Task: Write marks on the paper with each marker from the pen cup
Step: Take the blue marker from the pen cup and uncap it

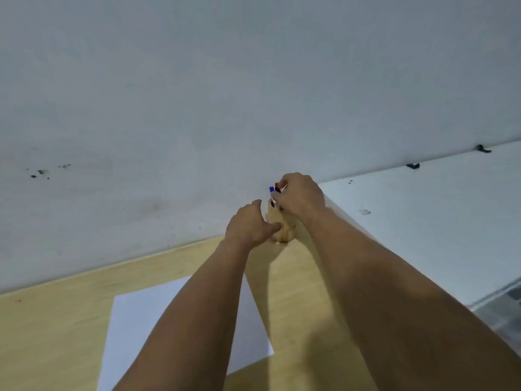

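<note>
A tan pen cup stands at the far corner of the wooden table, against the wall. My left hand wraps around the cup's left side. My right hand is over the cup's mouth, fingers pinched on a marker there; which one I cannot tell. A blue marker cap and a red tip stick out beside those fingers. A white sheet of paper lies near me on the table, partly hidden under my left forearm. No marks show on its visible part.
The wooden table meets a white wall with a few dark specks. A white side panel with small dark clips closes off the right. A grey surface shows at the far right edge.
</note>
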A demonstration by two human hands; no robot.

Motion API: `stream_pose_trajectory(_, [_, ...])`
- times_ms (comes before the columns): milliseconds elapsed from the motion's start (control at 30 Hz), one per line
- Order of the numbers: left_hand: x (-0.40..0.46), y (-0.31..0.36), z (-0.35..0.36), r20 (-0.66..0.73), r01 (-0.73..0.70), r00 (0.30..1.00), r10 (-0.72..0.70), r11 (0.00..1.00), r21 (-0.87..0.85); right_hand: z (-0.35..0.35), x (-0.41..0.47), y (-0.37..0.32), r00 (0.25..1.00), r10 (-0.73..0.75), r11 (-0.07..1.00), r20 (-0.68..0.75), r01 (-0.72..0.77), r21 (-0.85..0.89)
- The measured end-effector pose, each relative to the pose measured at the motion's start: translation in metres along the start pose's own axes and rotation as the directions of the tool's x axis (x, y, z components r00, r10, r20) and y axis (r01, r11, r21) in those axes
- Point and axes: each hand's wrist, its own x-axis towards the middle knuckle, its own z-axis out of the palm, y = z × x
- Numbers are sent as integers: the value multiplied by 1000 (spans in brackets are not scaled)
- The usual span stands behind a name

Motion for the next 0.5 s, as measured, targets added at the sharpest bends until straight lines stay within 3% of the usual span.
stream_pose_trajectory(133, [20, 0, 23, -23, 40, 999, -45, 985, -166, 18, 13, 2, 999, -53, 997, -2, 53, -56])
stream_pose_trajectory(333, [31, -3, 44, -80, 19, 996, -39, 974, -228, 31, 26, 7, 998, -55, 994, -5, 54, -96])
stream_pose_trajectory(500, [30, -7, 45, -114, 26, 992, -56, 970, -244, 33, 28, 8, 998, 68, 992, -4, -67, 106])
